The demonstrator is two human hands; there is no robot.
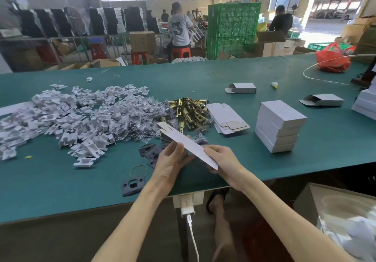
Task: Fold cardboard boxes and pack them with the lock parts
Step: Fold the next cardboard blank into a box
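Observation:
Both hands hold one flat, unfolded white box blank (pixel 184 139) tilted above the green table (pixel 305 160). My left hand (pixel 173 160) grips its middle from the left, thumb on top. My right hand (pixel 221 160) grips its near end. Behind the blank lie brass latch bolts (pixel 191 113) in a heap, small plastic bags of parts (pixel 142 119), and a stack of flat box blanks (pixel 227 119). Dark strike plates (pixel 149 151) lie just left of my left hand, one more (pixel 133 185) near the table's front edge.
A big heap of white folded inserts (pixel 67 117) covers the left of the table. Three closed white boxes (pixel 278 125) are stacked at right. Two open-ended boxes (pixel 242 88) (pixel 323 100) lie farther back. A red bag (pixel 333 58) sits far right. A charger cable (pixel 191 227) hangs under the table.

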